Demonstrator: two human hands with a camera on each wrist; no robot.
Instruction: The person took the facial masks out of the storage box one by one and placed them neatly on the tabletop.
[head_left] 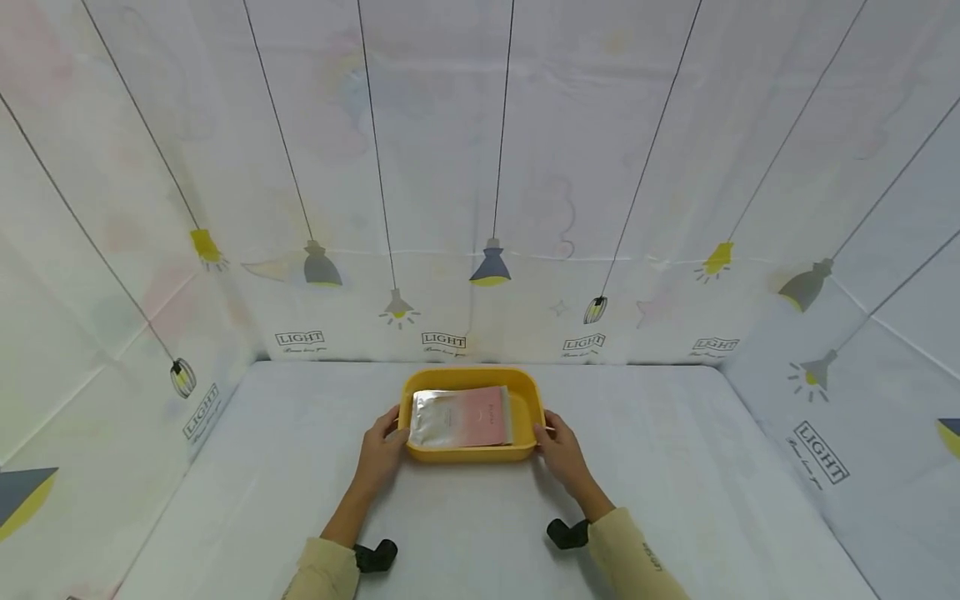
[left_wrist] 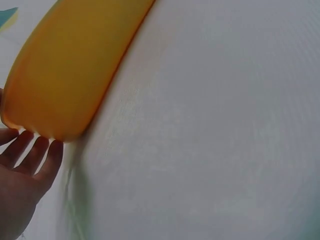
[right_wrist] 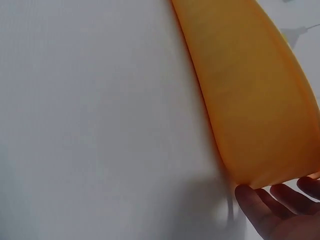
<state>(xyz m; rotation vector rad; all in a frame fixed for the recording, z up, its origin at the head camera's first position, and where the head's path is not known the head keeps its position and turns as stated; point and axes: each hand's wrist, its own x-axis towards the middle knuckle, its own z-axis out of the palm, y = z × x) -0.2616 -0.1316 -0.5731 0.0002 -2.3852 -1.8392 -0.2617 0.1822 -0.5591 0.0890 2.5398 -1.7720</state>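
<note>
A yellow plastic tray (head_left: pixel 472 456) with rounded corners rests near the back of the white table. Inside it lies a flat foil sachet (head_left: pixel 459 418), silvery at the left and fading to pink at the right, with another pale edge showing under its right end. My left hand (head_left: pixel 381 450) grips the tray's left end, thumb near the front corner. At the opposite end my right hand (head_left: pixel 562 454) holds the rim the same way. Both wrist views show fingertips (left_wrist: pixel 54 150) right against the outer wall of the tray (right_wrist: pixel 250 100).
White cloth covers the table (head_left: pixel 480 533). Behind it and at both sides hangs a backdrop (head_left: pixel 450 167) printed with lamps and the word LIGHT. A black wrist device (head_left: pixel 377 556) sticks out inward from the left sleeve, and a second one (head_left: pixel 567 534) from the right.
</note>
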